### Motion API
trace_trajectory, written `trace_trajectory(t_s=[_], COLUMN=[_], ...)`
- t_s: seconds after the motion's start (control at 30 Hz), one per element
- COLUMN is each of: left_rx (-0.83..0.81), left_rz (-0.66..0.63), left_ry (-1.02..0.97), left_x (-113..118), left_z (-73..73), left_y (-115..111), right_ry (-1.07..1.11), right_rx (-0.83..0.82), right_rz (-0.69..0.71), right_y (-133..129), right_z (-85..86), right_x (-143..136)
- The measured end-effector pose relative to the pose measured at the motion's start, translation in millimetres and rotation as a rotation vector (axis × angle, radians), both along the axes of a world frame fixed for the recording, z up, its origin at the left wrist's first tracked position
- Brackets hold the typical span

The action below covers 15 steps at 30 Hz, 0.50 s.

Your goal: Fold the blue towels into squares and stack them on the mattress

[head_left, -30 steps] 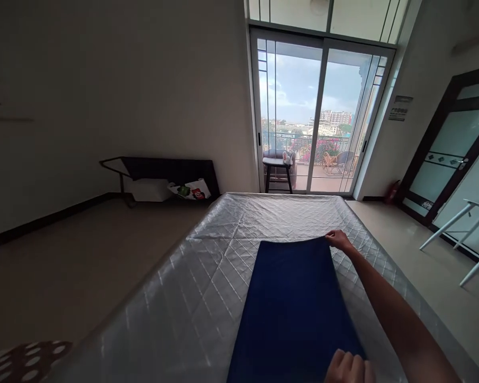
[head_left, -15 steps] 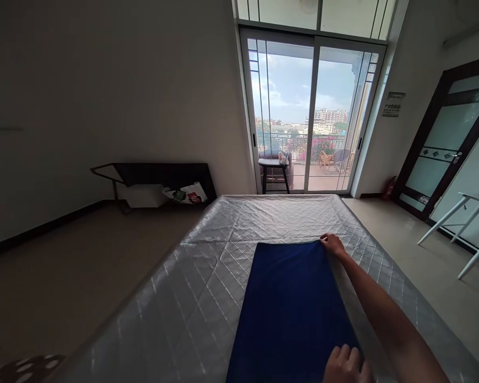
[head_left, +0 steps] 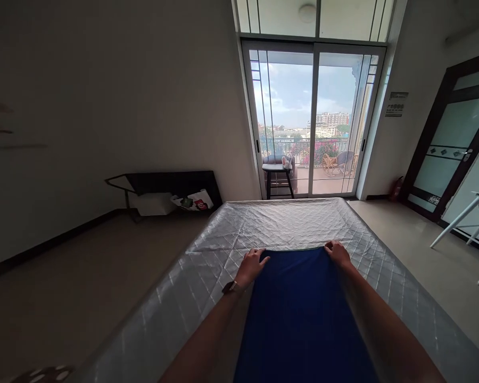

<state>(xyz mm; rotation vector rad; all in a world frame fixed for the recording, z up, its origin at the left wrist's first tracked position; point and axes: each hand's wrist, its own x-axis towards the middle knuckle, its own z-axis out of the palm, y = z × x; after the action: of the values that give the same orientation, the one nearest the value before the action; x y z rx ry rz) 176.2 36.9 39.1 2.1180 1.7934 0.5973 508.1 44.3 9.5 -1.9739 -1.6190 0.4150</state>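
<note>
A dark blue cloth (head_left: 299, 314) lies flat and lengthwise on the silver-grey quilted mattress (head_left: 207, 276). My right hand (head_left: 337, 254) pinches its far right corner, with small creases running from the fingers. At the far left corner is my left hand (head_left: 252, 267), wearing a dark band on the wrist. Its fingertips touch the cloth's edge while the thumb stands apart from them over the blue fabric. The near end of the cloth runs out of view at the bottom.
A black frame or low rack (head_left: 171, 183) holding a white printed bag (head_left: 197, 201) stands by the left wall. Beyond the mattress are a dark stool (head_left: 277, 168) and glass sliding doors (head_left: 315, 119). A white-legged table (head_left: 459, 218) is at right.
My left hand has moved from the near right edge of the cloth to its far left corner. My right hand stays at the far right corner. The view has tilted up slightly.
</note>
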Motion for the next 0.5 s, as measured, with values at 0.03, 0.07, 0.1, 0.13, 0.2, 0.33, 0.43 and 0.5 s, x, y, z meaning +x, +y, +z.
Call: trace_trajectory(t_s=[0.03,0.07,0.1,0.13,0.2,0.33,0.43,0.5], left_rx=[-0.009,-0.018,-0.031,-0.045,-0.077,-0.160,-0.228,-0.258], left_rz=[0.000,-0.001,-0.001,-0.001,0.000,-0.001,-0.023,-0.052], left_ry=[-0.012,-0.024,-0.044,-0.069,-0.132,-0.288,-0.418,-0.499], left_x=[-1,-1,-1,-2,-4,-16,-27,-34], left_z=[-5.3,-10.1,-14.1,-17.1,-20.2,-17.3,-9.9,-2.4], left_y=[11,19,27,33,43,56,57,53], right_ry=[0.016,0.034,0.053,0.073,0.117,0.198,0.244,0.259], right_rx=[0.017,0.032,0.046,0.057,0.073,0.108,0.151,0.194], right_rz=[-0.004,-0.006,-0.006,-0.005,0.003,0.028,0.050,0.061], right_y=[-2,-3,-4,-5,-6,-4,-5,-7], right_z=[-1.4,-2.9,-4.5,-5.8,-7.2,-2.3,7.3,15.4], right_x=[0,0,1,2,4,7,3,-1])
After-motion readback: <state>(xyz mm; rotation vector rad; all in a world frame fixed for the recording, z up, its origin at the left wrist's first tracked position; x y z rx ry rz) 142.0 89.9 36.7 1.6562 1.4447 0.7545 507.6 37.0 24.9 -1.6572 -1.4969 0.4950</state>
